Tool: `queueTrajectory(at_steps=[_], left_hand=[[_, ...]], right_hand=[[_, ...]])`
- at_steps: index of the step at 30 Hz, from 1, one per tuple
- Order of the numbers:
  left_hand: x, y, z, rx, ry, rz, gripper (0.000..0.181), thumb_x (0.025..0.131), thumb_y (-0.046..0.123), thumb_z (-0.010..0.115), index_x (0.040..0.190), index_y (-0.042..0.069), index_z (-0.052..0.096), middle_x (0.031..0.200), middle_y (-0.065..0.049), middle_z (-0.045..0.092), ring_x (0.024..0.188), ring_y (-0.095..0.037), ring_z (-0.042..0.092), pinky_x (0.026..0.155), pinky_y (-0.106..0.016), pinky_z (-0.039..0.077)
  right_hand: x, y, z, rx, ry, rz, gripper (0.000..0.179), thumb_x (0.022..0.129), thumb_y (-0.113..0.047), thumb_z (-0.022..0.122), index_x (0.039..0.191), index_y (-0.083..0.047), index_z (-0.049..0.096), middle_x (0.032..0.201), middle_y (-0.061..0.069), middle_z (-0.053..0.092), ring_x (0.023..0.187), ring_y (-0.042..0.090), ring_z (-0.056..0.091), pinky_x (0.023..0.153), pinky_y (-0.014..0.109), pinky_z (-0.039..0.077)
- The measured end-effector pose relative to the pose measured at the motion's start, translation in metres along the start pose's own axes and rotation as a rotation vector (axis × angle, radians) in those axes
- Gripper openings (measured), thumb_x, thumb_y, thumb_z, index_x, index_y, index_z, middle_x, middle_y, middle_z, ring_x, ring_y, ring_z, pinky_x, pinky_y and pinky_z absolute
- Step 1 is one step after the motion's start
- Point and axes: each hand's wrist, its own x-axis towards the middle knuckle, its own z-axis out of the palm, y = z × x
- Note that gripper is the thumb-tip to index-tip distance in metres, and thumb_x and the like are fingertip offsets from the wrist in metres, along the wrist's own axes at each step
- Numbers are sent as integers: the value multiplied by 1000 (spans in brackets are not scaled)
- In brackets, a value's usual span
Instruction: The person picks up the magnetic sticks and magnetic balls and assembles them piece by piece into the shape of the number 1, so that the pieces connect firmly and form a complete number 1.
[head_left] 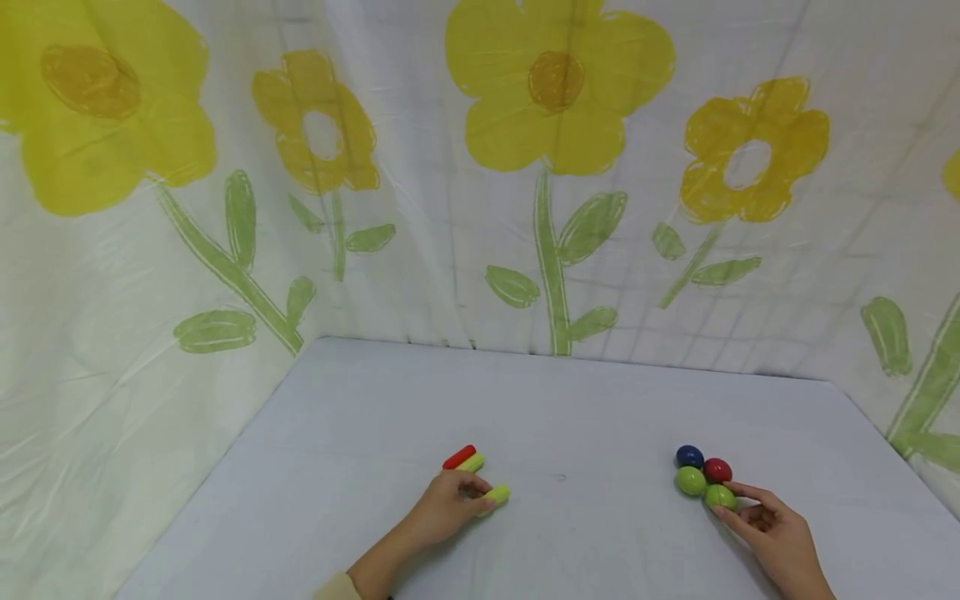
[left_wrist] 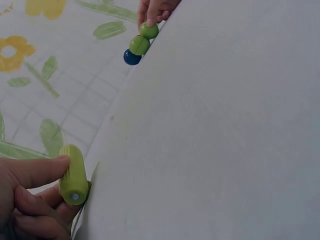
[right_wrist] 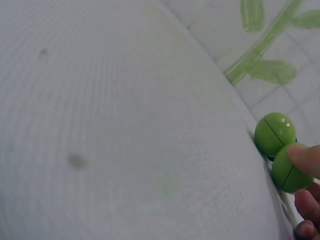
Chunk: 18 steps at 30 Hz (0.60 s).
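My left hand pinches a yellow-green cylinder between thumb and fingers. It has rounded ends, ridges along its side and a small metallic dot at one end. Just behind this hand lie a red cylinder and a second yellow-green cylinder, side by side and partly hidden by the hand. On the right, my right hand holds a glossy green egg-shaped ball, seamed around its middle, between thumb and index finger. Clustered against it are another green ball, a red ball and a blue ball.
A pale covered table lies under everything, with a small mark near its middle. Around its back and sides hangs a white curtain printed with yellow flowers. The two groups stand well apart.
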Motion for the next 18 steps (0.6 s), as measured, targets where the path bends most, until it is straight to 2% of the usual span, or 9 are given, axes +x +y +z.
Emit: queueTrajectory(at_steps=[3, 8, 12, 15, 18], left_hand=[[1, 0, 2, -35, -10, -32, 23, 81, 19, 71, 97, 2, 69, 88, -2, 67, 85, -12, 55, 71, -25, 42], [2, 4, 8, -134, -25, -89, 23, 81, 18, 71, 97, 1, 68, 90, -4, 68, 84, -12, 58, 74, -28, 46], [3, 5, 11, -196, -24, -139, 24, 82, 17, 71, 99, 0, 67, 91, -4, 68, 83, -12, 59, 71, -26, 46], [3, 6, 13, -224, -25, -149, 25, 82, 16, 71, 100, 0, 67, 91, -5, 68, 81, -11, 58, 69, -24, 46], [3, 8, 15, -247, -42, -177, 26, 82, 18, 71, 101, 1, 67, 89, -3, 66, 73, -10, 54, 58, -22, 42]], right_hand=[[0, 0, 0, 1, 5, 1, 50, 83, -31, 70, 121, -2, 56, 76, 2, 57, 60, 3, 45, 52, 19, 40], [0, -1, 0, 18, 16, 35, 52, 82, -33, 71, 121, -2, 56, 77, 0, 57, 61, 3, 45, 53, 19, 40], [0, -3, 1, 18, 22, 66, 51, 82, -32, 71, 121, -2, 57, 76, 0, 57, 61, 4, 45, 53, 20, 39], [0, -3, 2, 18, 23, 95, 51, 82, -32, 71, 121, -2, 57, 75, 1, 57, 61, 5, 45, 53, 20, 38], [0, -2, 2, 21, 25, 113, 53, 82, -33, 71, 122, -2, 56, 75, 2, 58, 61, 6, 45, 53, 20, 38]])
